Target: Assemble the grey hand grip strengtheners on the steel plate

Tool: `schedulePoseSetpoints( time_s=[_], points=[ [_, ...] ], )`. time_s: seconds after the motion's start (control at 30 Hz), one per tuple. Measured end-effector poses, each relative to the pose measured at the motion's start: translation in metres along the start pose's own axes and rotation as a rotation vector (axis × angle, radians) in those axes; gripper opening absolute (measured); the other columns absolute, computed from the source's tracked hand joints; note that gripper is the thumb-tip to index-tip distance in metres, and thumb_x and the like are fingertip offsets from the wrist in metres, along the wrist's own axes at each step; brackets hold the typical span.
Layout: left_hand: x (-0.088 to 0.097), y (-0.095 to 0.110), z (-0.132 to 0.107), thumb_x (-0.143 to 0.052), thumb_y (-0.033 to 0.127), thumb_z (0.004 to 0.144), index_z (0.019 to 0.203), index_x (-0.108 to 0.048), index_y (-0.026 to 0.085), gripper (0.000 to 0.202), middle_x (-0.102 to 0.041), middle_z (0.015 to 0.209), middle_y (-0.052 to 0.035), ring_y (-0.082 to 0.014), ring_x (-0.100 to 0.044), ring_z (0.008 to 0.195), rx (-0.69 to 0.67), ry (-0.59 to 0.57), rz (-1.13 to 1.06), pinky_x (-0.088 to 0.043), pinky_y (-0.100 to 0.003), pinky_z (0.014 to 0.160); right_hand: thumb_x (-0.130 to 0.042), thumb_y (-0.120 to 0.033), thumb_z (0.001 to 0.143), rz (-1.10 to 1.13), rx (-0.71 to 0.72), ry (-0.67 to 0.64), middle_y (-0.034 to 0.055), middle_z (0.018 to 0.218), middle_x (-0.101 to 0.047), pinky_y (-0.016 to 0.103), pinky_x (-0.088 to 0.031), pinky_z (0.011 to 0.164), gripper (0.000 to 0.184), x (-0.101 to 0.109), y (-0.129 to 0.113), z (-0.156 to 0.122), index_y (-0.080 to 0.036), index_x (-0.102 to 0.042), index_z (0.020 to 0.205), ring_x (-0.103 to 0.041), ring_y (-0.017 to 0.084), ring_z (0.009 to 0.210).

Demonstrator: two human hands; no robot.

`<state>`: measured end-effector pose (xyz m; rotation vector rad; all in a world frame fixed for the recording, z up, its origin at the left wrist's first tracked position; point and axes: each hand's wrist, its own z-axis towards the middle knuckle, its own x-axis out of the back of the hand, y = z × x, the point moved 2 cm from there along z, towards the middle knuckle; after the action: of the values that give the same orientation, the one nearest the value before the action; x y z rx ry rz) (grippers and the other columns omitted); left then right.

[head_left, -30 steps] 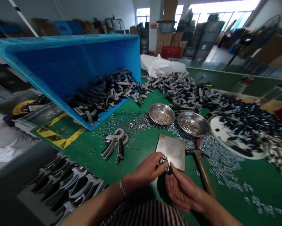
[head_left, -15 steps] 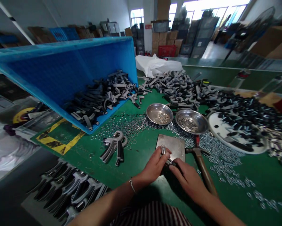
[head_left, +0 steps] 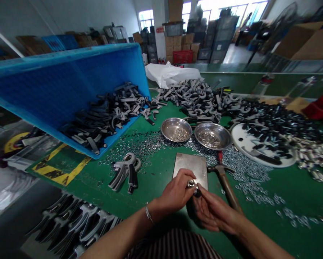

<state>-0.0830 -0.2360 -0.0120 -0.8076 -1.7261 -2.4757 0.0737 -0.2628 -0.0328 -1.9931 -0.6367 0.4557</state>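
My left hand point(head_left: 178, 190) is closed around a small shiny metal piece point(head_left: 190, 183), its round end showing; a coiled spring was visible on it a moment earlier. My right hand point(head_left: 214, 211) pinches the black knob point(head_left: 197, 192) at the other end of this piece with thumb and fingertips. Both hands meet over the near edge of a flat metal plate point(head_left: 190, 165). A claw hammer point(head_left: 228, 187) lies just right of the plate. Left of my hands rests a pair of grey-and-black hand grips point(head_left: 126, 172).
A tipped blue crate point(head_left: 77, 79) holds grey-black handles. Two steel bowls point(head_left: 164, 135) of small parts stand behind the plate, with loose nuts point(head_left: 255, 192) around. A white dish point(head_left: 238, 144) holds black-knobbed bolts. Finished-looking grips point(head_left: 88, 219) lie lower left.
The metal piece has turned so its round end faces up toward me. My right hand has rolled over, its palm side now showing. The whole view has shifted slightly.
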Motion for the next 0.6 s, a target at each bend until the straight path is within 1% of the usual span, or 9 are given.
schedulePoseSetpoints(
  time_s=[0.1, 0.17, 0.23, 0.27, 0.33, 0.43, 0.5, 0.53, 0.6],
  points=[
    [0.0, -0.005, 0.0, -0.039, 0.033, 0.102, 0.1, -0.054, 0.017, 0.022, -0.057, 0.102, -0.0079, -0.0177, -0.055, 0.094, 0.136, 0.097, -0.039, -0.046, -0.032, 0.088, -0.03, -0.065, 0.097, -0.394, 0.183, 0.281, 0.0057, 0.071, -0.065, 0.03, -0.044, 0.055, 0.054, 0.01, -0.012, -0.009, -0.019, -0.058, 0.092, -0.059, 0.018, 0.055],
    [-0.004, -0.008, 0.001, -0.038, 0.038, 0.102, 0.096, -0.055, 0.017, 0.028, -0.058, 0.089, -0.0043, -0.0155, -0.055, 0.079, 0.281, 0.138, -0.119, -0.046, -0.029, 0.076, -0.044, -0.058, 0.095, -0.719, 0.313, 0.471, 0.0113, 0.088, -0.068, 0.034, -0.046, 0.066, 0.041, 0.013, -0.02, -0.017, -0.02, -0.059, 0.097, -0.064, 0.025, 0.076],
    [-0.007, -0.007, 0.001, -0.041, 0.044, 0.101, 0.091, -0.056, 0.017, 0.032, -0.058, 0.08, -0.0011, -0.0132, -0.053, 0.068, 0.375, 0.123, -0.208, -0.044, -0.025, 0.065, -0.045, -0.055, 0.096, -0.851, 0.373, 0.535, 0.0124, 0.089, -0.067, 0.036, -0.045, 0.066, 0.037, 0.011, -0.022, -0.021, -0.021, -0.058, 0.092, -0.064, 0.027, 0.079],
    [-0.008, -0.005, 0.001, -0.043, 0.045, 0.1, 0.09, -0.056, 0.018, 0.032, -0.057, 0.078, -0.0002, -0.0127, -0.053, 0.066, 0.385, 0.123, -0.223, -0.043, -0.024, 0.064, -0.044, -0.054, 0.096, -0.812, 0.385, 0.528, 0.0111, 0.086, -0.066, 0.035, -0.045, 0.065, 0.036, 0.009, -0.021, -0.021, -0.021, -0.057, 0.089, -0.063, 0.026, 0.076],
    [-0.006, 0.002, 0.002, -0.048, 0.044, 0.097, 0.087, -0.055, 0.018, 0.029, -0.057, 0.078, 0.0002, -0.013, -0.054, 0.069, 0.334, 0.142, -0.155, -0.042, -0.024, 0.066, -0.043, -0.057, 0.096, -0.51, 0.358, 0.452, 0.0048, 0.075, -0.062, 0.029, -0.043, 0.056, 0.038, 0.004, -0.015, -0.018, -0.023, -0.054, 0.085, -0.057, 0.019, 0.061],
    [0.001, 0.008, 0.003, -0.049, 0.039, 0.097, 0.082, -0.053, 0.018, 0.026, -0.057, 0.076, 0.0002, -0.0135, -0.052, 0.071, 0.218, 0.138, 0.017, -0.039, -0.025, 0.069, -0.024, -0.067, 0.097, 0.15, 0.167, 0.048, -0.0081, 0.052, -0.043, 0.023, -0.033, 0.037, 0.05, -0.007, -0.004, -0.008, -0.025, -0.046, 0.081, -0.032, 0.01, 0.034],
    [0.003, 0.005, 0.004, -0.049, 0.038, 0.097, 0.082, -0.052, 0.018, 0.025, -0.056, 0.075, 0.0004, -0.0133, -0.05, 0.07, 0.188, 0.089, 0.047, -0.038, -0.025, 0.068, -0.008, -0.072, 0.095, 0.32, 0.05, -0.145, -0.0109, 0.043, -0.035, 0.023, -0.028, 0.031, 0.061, -0.01, -0.001, -0.004, -0.025, -0.044, 0.079, -0.022, 0.01, 0.027],
    [0.003, 0.002, 0.004, -0.049, 0.038, 0.097, 0.082, -0.052, 0.018, 0.025, -0.056, 0.076, 0.0006, -0.0132, -0.049, 0.07, 0.19, 0.076, 0.046, -0.038, -0.025, 0.068, -0.007, -0.072, 0.095, 0.268, 0.035, -0.14, -0.0094, 0.043, -0.039, 0.024, -0.029, 0.032, 0.063, -0.008, -0.002, -0.003, -0.024, -0.046, 0.079, -0.026, 0.01, 0.028],
    [0.003, -0.005, 0.004, -0.047, 0.038, 0.098, 0.084, -0.051, 0.018, 0.025, -0.055, 0.078, 0.0006, -0.0134, -0.049, 0.072, 0.208, 0.082, 0.036, -0.038, -0.025, 0.069, -0.023, -0.073, 0.094, -0.028, 0.119, 0.102, -0.0017, 0.056, -0.056, 0.025, -0.038, 0.042, 0.06, 0.001, -0.006, -0.004, -0.022, -0.052, 0.084, -0.046, 0.013, 0.04]
  ],
)
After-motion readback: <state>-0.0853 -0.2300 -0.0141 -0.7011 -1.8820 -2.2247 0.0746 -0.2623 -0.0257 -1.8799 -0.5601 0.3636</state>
